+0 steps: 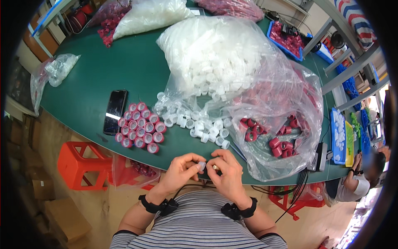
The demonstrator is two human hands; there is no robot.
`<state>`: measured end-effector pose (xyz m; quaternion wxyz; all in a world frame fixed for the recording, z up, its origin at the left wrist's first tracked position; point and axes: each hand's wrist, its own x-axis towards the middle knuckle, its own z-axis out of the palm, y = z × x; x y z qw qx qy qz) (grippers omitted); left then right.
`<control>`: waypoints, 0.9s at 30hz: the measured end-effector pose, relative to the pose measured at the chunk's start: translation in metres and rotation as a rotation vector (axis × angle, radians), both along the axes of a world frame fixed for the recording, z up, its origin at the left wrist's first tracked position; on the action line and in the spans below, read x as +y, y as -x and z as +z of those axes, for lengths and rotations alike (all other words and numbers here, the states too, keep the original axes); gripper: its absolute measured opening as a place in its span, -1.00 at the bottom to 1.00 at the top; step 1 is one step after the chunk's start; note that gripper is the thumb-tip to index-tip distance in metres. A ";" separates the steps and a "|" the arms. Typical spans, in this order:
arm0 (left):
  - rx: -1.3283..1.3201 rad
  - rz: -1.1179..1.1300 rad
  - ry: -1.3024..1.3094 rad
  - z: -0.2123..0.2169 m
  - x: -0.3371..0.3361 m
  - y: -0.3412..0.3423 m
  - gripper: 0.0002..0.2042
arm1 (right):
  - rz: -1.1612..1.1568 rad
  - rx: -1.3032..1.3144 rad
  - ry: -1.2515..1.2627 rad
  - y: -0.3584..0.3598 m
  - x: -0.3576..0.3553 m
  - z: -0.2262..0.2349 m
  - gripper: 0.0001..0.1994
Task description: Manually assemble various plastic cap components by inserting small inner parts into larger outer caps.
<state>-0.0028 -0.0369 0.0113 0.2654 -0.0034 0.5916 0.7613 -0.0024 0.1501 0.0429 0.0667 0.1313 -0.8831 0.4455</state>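
1. Head view: I am pinching a small white cap [202,165] between the fingertips of my left hand [181,171] and my right hand [226,173], both curled narrow around it, just over the near edge of the green table [124,70].
2. Assembled red-and-white caps [140,125] are standing in a tight cluster left of my hands, beside a black phone [115,112].
3. Loose white caps [199,126] are spilling from a big clear bag [219,58] ahead of me; red rings [282,143] are lying in another clear bag to my right.
4. A red stool [81,166] is standing below the table edge at my left.
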 end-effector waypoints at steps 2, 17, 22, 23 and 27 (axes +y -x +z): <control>-0.065 0.029 -0.051 0.004 0.001 0.002 -0.77 | -0.004 0.010 0.006 0.003 -0.001 -0.001 -0.88; -0.198 0.077 -0.226 0.005 -0.004 0.005 -0.79 | 0.012 0.016 -0.005 0.005 -0.006 0.002 -0.89; -0.163 0.064 -0.224 0.004 -0.004 0.004 -0.80 | 0.014 0.008 -0.010 0.005 -0.006 0.002 -0.88; -0.164 0.065 -0.224 0.004 -0.003 0.004 -0.80 | 0.016 0.003 -0.016 0.005 -0.006 0.002 -0.88; -0.134 0.053 -0.159 0.006 -0.002 0.005 -0.81 | 0.027 -0.004 -0.026 0.006 -0.005 0.000 -0.88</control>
